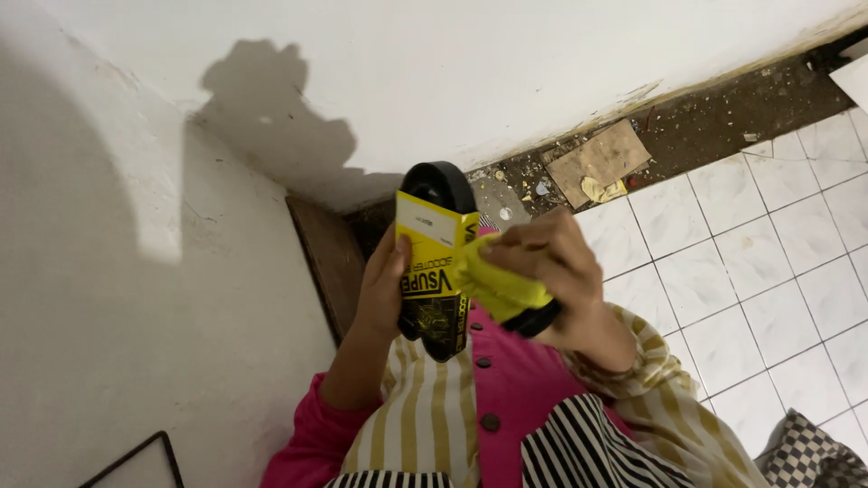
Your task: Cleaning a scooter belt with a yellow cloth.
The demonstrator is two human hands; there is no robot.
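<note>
My left hand (384, 285) grips a black rubber belt in a yellow and black cardboard sleeve (436, 262), held upright in front of my chest. The belt's black loop sticks out above the sleeve. My right hand (547, 262) holds a bunched yellow cloth (499, 285) pressed against the sleeve's right edge. A black part shows just under the cloth at my right palm; what it is I cannot tell.
White walls meet in a corner behind the hands. A strip of dirty bare floor with a cardboard scrap (599, 161) runs along the wall. White floor tiles (750, 262) lie to the right. A checked cloth (809, 456) sits at the lower right, a thin black wire frame (136, 456) at the lower left.
</note>
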